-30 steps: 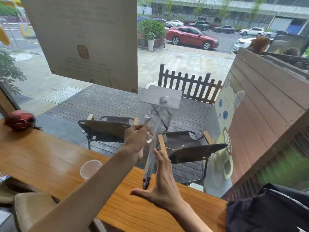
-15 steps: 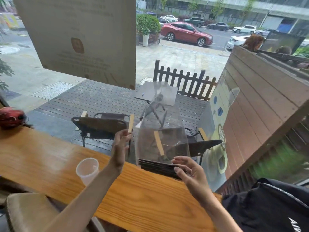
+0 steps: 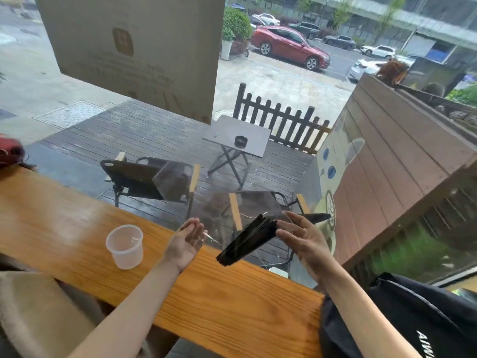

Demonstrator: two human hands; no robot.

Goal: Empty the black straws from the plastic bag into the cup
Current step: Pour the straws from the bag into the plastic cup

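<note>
A clear plastic bag is held in the air over the wooden counter, tipped on its side with one corner up toward the left. A bundle of black straws lies slanted inside its right end. My right hand supports that end, thumb against the straws and fingers spread. At the bag's lower left edge is my left hand, palm up with fingers loosely curled on the film. An empty translucent cup stands upright on the counter, left of my left hand.
The counter runs along a window with patio chairs and a small table outside. A black garment lies at the counter's right end. A red object sits at the far left and a beige cushion below the counter's near edge.
The bag stood upright with the straws flat along its bottom; now it is tipped sideways and the bundle slants. Both hands have dropped lower and spread apart.
</note>
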